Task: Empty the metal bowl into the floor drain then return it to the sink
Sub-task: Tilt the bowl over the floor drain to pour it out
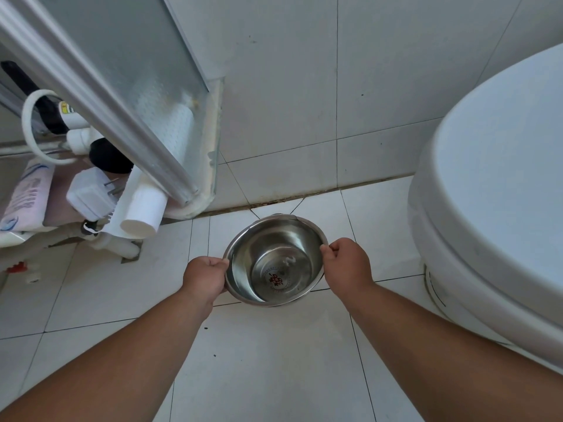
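White toilet (502, 178): seen at right, lid closed. Glass door (128, 71): framed in metal, set far left. White pipe (143, 214), white plug (90, 194), pink packet (27, 196): grouped beneath it. Floor (274, 360) and wall (304, 86): tiled white.

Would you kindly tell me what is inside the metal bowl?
The metal bowl, gripped by both hands, shows a red emblem on its bottom. Any remaining water is hard to judge. The floor directly beneath is hidden.
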`<action>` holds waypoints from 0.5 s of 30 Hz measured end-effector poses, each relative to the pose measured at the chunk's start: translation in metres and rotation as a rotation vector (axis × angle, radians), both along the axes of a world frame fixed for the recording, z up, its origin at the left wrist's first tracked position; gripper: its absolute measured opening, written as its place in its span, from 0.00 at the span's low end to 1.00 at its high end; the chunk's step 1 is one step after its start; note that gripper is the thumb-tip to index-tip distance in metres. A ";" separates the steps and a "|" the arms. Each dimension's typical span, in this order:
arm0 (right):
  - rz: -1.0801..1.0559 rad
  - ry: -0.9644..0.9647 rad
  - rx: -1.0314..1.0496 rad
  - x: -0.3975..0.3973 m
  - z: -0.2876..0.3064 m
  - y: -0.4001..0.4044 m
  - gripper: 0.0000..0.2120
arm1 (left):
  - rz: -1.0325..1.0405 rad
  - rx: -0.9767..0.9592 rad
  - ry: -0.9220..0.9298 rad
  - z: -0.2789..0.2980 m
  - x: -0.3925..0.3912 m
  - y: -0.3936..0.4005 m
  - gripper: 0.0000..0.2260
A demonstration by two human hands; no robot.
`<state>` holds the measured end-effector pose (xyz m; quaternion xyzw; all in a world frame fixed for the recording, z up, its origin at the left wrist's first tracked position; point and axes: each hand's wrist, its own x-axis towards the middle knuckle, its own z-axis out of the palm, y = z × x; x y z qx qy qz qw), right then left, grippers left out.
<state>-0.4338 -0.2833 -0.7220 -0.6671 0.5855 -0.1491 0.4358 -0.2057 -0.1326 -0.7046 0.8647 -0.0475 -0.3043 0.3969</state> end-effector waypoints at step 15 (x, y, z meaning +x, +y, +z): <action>-0.006 0.000 0.001 0.001 -0.001 0.001 0.13 | 0.007 0.013 -0.004 -0.009 0.003 0.003 0.08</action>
